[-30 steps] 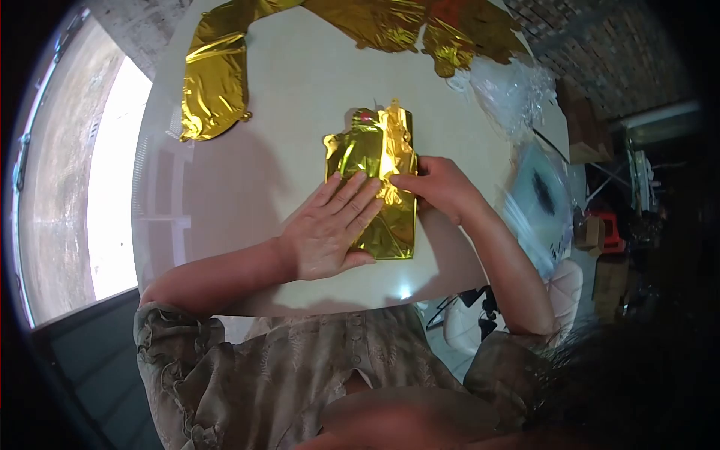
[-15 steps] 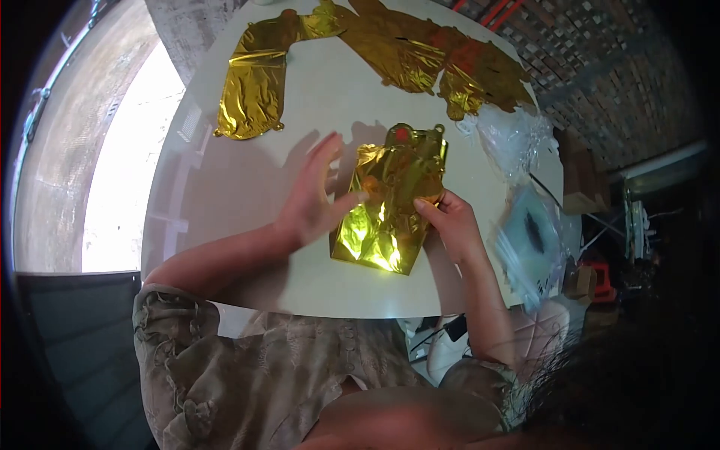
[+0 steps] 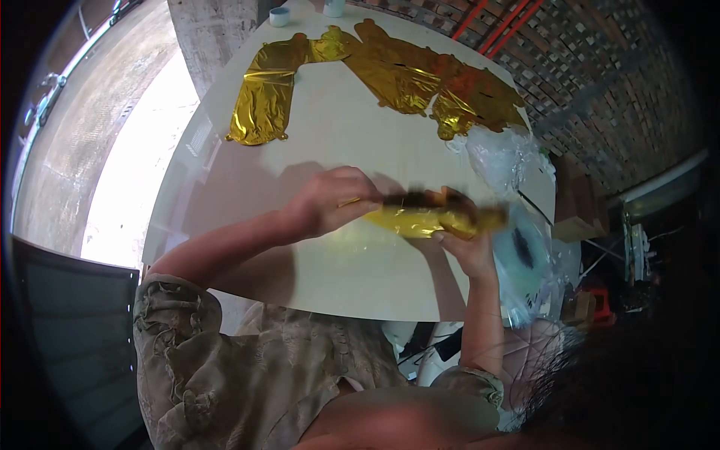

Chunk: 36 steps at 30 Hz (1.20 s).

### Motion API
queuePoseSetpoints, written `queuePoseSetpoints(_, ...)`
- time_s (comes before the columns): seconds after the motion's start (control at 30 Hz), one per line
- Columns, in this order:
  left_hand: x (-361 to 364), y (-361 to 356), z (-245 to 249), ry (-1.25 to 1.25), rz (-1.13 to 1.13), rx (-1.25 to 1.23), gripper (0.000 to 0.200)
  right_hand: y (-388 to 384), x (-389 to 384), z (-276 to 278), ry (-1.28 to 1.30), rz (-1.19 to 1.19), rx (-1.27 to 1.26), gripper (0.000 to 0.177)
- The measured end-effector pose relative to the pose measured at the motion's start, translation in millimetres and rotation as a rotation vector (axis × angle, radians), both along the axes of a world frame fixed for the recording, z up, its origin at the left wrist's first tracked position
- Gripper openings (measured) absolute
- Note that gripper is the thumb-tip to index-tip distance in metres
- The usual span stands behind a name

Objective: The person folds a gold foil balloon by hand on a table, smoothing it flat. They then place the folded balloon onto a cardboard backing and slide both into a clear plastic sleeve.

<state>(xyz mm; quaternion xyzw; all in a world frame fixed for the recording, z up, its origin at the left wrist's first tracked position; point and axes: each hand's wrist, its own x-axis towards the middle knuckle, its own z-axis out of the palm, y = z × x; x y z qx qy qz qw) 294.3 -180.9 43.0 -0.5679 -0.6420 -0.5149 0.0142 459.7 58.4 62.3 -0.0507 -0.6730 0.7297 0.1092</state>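
Note:
A gold foil balloon (image 3: pixel 409 220), flat and folded, is held above the table between both my hands and blurred by motion. My left hand (image 3: pixel 339 201) is closed, its thumb and fingers pinching the balloon's left end. My right hand (image 3: pixel 466 241) grips the other end, thumb at the near edge; its fingers are partly hidden behind the foil. The balloon is turned nearly edge-on to me. Farther back on the table lies a chain of flat gold foil balloons (image 3: pixel 262 101), some parts overlapping.
Crumpled clear plastic (image 3: pixel 501 159) lies at the table's right, with a clear plastic bag (image 3: pixel 525 251) nearer me. A small white cup (image 3: pixel 279 16) stands at the far edge of the white table (image 3: pixel 225 187). Cardboard boxes (image 3: pixel 574 195) and a brick wall (image 3: pixel 585 82) are beyond the right side.
My left hand has closed on the balloon's left end. The balloon has turned from facing me to nearly edge-on, and my right hand has shifted slightly right. The view has tilted slightly.

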Motion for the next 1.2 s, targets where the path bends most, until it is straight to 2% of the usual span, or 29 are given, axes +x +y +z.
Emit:
queuePoseSetpoints(0.03, -5, -2, 1, -0.002, -0.006, -0.005, 0.01, -2, 3, -1, 0.082, 0.119, -0.104, 0.04)
queuePoseSetpoints(0.1, -12, -12, -2, 0.598, -0.13, 0.125, 0.017, -5, 15, 13, 0.219, 0.133, 0.901, 0.04)
queuePoseSetpoints(0.13, -11, -25, -2, 0.673, -0.216, 0.002, 0.034, -6, 17, 7, 0.341, 0.154, 1.077, 0.037)
queuePoseSetpoints(0.17, -11, -31, -7, 0.652, -0.223, -0.012, 0.034, -10, 20, -1, 0.464, 0.178, 1.247, 0.034)
queuePoseSetpoints(0.23, -13, -36, -12, 0.723, -0.395, -0.236, 0.038, -17, 30, -20, 0.426, 0.218, 1.31, 0.032)
queuePoseSetpoints(0.27, -9, -35, -13, 0.711, -0.401, -0.24, 0.038, -19, 33, -28, 0.406, 0.255, 1.396, 0.031)
queuePoseSetpoints(0.33, 0, -31, -13, 0.356, -0.401, -0.359, 0.049, -19, 35, -37, 0.406, 0.248, 1.387, 0.031)
queuePoseSetpoints(0.37, 4, -23, -16, 0.345, -0.405, -0.365, 0.049, -20, 36, -41, 0.415, 0.239, 1.383, 0.031)
queuePoseSetpoints(0.43, 15, 4, -25, 0.386, -0.065, -0.334, 0.051, -21, 37, -46, 0.406, 0.242, 1.361, 0.031)
queuePoseSetpoints(0.47, 19, 15, -32, 0.424, -0.004, -0.35, 0.052, -21, 37, -48, 0.413, 0.236, 1.362, 0.031)
queuePoseSetpoints(0.7, 30, 33, -63, 0.449, -0.006, -0.485, 0.057, -21, 43, -47, 0.401, 0.198, 1.329, 0.03)
queuePoseSetpoints(0.87, 28, 33, -63, 0.506, 0.015, -0.421, 0.057, -11, 55, -52, 0.417, 0.175, 1.328, 0.033)
queuePoseSetpoints(1.07, 29, 33, -54, 0.497, -0.018, -0.521, 0.065, -4, 61, -50, 0.409, 0.221, 1.363, 0.032)
queuePoseSetpoints(1.2, 29, 35, -56, 0.536, 0.002, -0.494, 0.063, -2, 61, -47, 0.435, 0.258, 1.418, 0.032)
